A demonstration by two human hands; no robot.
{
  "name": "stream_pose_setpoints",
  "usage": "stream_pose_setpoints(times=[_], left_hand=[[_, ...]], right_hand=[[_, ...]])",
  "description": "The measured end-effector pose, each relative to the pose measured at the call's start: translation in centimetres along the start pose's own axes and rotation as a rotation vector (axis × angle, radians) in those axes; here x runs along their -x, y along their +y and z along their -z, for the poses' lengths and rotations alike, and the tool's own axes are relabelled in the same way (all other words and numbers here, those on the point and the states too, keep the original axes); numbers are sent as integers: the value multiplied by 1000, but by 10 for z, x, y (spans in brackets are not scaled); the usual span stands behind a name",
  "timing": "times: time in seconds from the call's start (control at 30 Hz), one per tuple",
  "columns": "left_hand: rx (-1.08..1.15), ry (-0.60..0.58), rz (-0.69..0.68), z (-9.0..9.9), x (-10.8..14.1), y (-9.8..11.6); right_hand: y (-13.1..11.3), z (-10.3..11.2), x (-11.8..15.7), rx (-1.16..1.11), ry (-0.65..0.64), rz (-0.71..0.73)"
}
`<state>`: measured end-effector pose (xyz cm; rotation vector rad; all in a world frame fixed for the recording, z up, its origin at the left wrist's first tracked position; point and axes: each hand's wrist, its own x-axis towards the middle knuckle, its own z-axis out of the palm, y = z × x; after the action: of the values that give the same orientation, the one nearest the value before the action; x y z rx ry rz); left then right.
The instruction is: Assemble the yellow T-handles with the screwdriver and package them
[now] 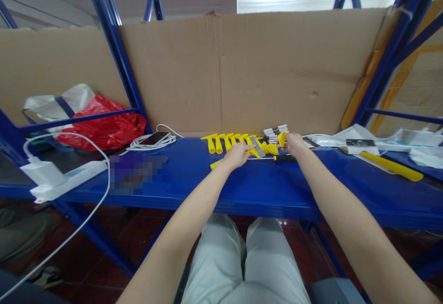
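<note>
My left hand point(237, 155) is closed on a yellow scraper with a flat grey blade point(257, 147), held low over the blue shelf. To its right, my right hand point(294, 144) pinches a small yellow plastic piece point(283, 139). More yellow pieces point(270, 148) lie between the two hands. A row of several yellow T-shaped handles point(218, 144) lines the back, left of my left hand. Beneath the hands rests a screwdriver point(282, 158) with a black and yellow handle, and another yellow part point(215, 164) lies by my left wrist. White and dark strips point(276, 132) sit behind.
A cardboard sheet point(277, 68) closes off the back of the blue shelf point(194, 188). Leftward are a coiled white cable point(152, 143), a red bag point(104, 124) and a power strip point(71, 179). Plastic packaging point(360, 133) and a long yellow tool point(392, 165) lie at right.
</note>
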<state>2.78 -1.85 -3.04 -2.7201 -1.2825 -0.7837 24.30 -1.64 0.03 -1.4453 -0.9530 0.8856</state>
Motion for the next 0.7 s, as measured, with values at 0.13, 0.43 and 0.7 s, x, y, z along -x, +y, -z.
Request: stream_pose_setpoints(times=[0.13,0.43,0.7], left_hand=[[-14,18,-32,-3,-1,-3],[-28,53,-29,-2,0,-2],[-19,98,-41,0,0,-1]], right_hand=[[0,-3,5,-57,-119,-72],[7,-14,18,-8,-622,113],[14,-19,13,70,-729,141]])
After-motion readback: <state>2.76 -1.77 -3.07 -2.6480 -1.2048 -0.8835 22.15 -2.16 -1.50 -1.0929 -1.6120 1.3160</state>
